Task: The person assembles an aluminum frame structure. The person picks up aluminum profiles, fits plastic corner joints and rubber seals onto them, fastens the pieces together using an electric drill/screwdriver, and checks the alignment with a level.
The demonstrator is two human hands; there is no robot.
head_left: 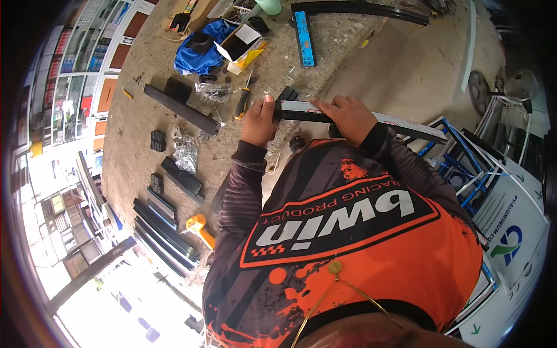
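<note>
A long black profile bar with white printed film on its face [299,108] lies across in front of my body. My left hand [260,122] is closed around its left end, thumb pointing up. My right hand [350,118] rests over the bar farther right, fingers curled on its upper edge, and the bar runs on past my right wrist. A screwdriver with a yellow and black handle [241,104] lies just beyond my left hand. Close by is a short dark profile piece [287,94], partly hidden behind the bar.
On the rough worktop [130,168] lie a dark bar [183,109], a clear plastic bag [185,153], several black profiles [165,238] and an orange drill [200,229]. Blue cloth [200,49] and an opened box [241,46] sit farther off. Blue frames [464,156] stand at right.
</note>
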